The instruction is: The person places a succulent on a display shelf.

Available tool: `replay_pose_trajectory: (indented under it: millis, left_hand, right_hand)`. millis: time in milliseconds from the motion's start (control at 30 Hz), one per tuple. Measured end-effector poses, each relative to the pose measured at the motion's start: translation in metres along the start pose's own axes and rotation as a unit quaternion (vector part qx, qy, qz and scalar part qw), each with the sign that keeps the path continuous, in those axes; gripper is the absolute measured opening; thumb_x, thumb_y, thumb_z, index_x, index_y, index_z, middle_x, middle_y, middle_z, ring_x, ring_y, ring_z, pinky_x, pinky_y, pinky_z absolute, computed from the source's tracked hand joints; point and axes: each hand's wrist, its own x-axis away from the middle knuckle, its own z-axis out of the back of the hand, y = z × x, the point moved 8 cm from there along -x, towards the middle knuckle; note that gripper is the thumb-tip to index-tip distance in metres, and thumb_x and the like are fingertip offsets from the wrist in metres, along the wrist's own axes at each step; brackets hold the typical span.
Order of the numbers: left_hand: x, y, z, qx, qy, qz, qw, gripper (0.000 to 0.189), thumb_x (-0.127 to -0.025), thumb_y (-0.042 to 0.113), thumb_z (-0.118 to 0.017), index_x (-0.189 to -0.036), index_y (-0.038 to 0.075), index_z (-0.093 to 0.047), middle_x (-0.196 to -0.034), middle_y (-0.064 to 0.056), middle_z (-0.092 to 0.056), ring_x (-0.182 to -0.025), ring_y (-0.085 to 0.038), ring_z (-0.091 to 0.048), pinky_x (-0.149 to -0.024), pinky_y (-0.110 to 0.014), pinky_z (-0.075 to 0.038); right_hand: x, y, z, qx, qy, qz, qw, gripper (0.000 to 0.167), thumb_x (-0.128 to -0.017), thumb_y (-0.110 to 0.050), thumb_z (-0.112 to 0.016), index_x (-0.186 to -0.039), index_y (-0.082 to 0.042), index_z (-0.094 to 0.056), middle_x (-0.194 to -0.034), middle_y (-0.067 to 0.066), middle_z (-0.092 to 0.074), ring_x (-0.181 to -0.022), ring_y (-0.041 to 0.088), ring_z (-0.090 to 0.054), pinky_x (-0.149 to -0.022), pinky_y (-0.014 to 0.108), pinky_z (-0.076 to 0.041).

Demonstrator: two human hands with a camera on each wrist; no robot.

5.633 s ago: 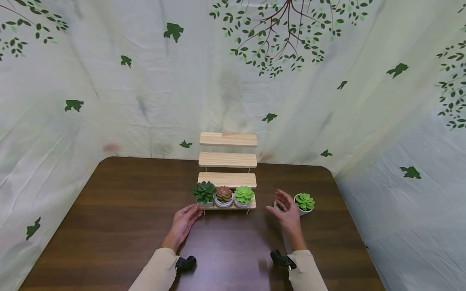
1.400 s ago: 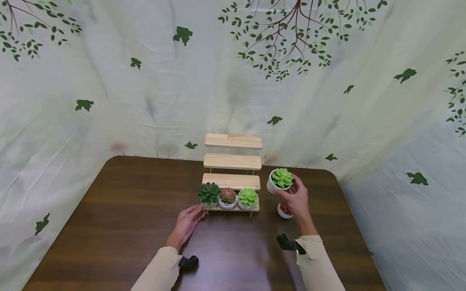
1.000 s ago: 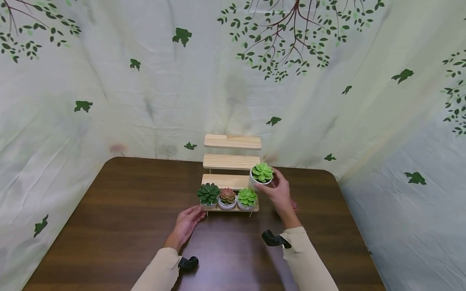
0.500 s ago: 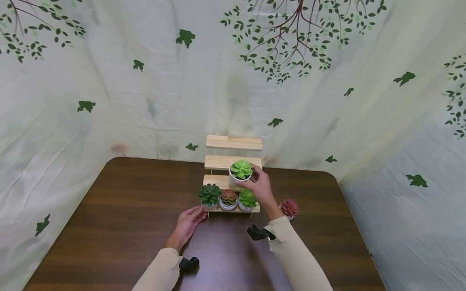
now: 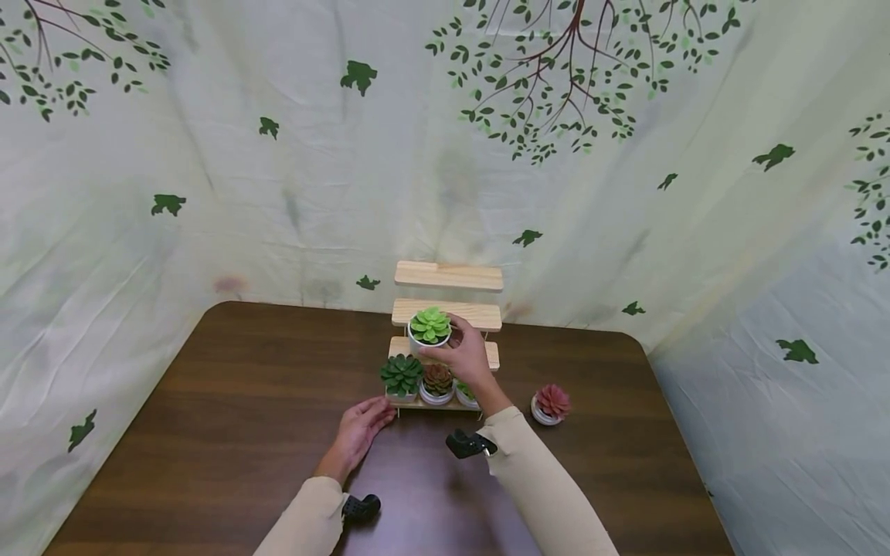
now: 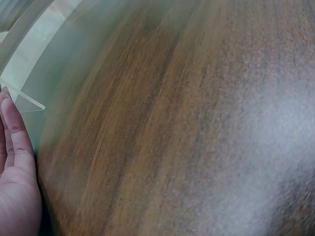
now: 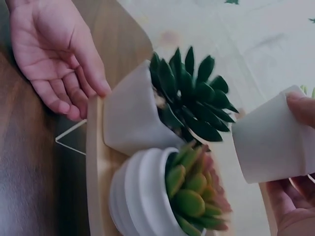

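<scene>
My right hand (image 5: pixel 464 355) grips a white pot with a light green succulent (image 5: pixel 429 327), holding it upright above the second-lowest board of a tiered wooden stand (image 5: pixel 448 313). In the right wrist view its pale pot (image 7: pixel 270 140) is between thumb and fingers. At the lowest board's left end, my left hand (image 5: pixel 360 429) holds the corner, thumb on top and fingers below. On that board stand a dark green succulent (image 5: pixel 401 376), a reddish succulent (image 5: pixel 437 382) and a bright green succulent (image 5: pixel 467 394) partly hidden by my right hand.
A pink-red succulent in a white pot (image 5: pixel 552 403) stands on the brown table (image 5: pixel 278 371), right of the stand. Behind the table hangs a pale curtain (image 5: pixel 313 170) printed with leaves. The stand's upper boards bear no pots.
The right hand has picked up the light green succulent from the table's right side and carried it left over the stand. The left hand stays at the stand's corner.
</scene>
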Motion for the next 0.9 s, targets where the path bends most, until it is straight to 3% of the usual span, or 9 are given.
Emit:
replay_pose_trajectory:
  millis: [400,900]
  left_hand:
    - [0.0,-0.001,0.001,0.012,0.002,-0.002,0.9999,0.012,-0.097,0.0,-0.053,-0.097,-0.001,-0.064,-0.087,-0.004,-0.067,-0.082,-0.016,-0.066,-0.079,-0.025,-0.056]
    - [-0.001,-0.001,0.0,0.017,-0.005,0.004,0.9998,0.015,-0.098,-0.001,-0.051,-0.095,0.001,-0.066,-0.086,-0.004,-0.068,-0.081,-0.015,-0.066,-0.079,-0.025,-0.056]
  right_hand:
    - [-0.003,0.008,-0.016,0.014,0.037,-0.029,0.9988,0.077,-0.073,-0.003,-0.083,-0.14,-0.001,-0.044,-0.125,0.022,-0.055,-0.113,0.033,-0.059,-0.087,0.034,-0.055]
    - [-0.006,0.011,-0.026,0.021,0.051,-0.029,0.9981,0.073,-0.072,-0.006,-0.084,-0.136,0.0,-0.049,-0.127,0.019,-0.059,-0.118,0.029,-0.057,-0.097,0.037,-0.049]
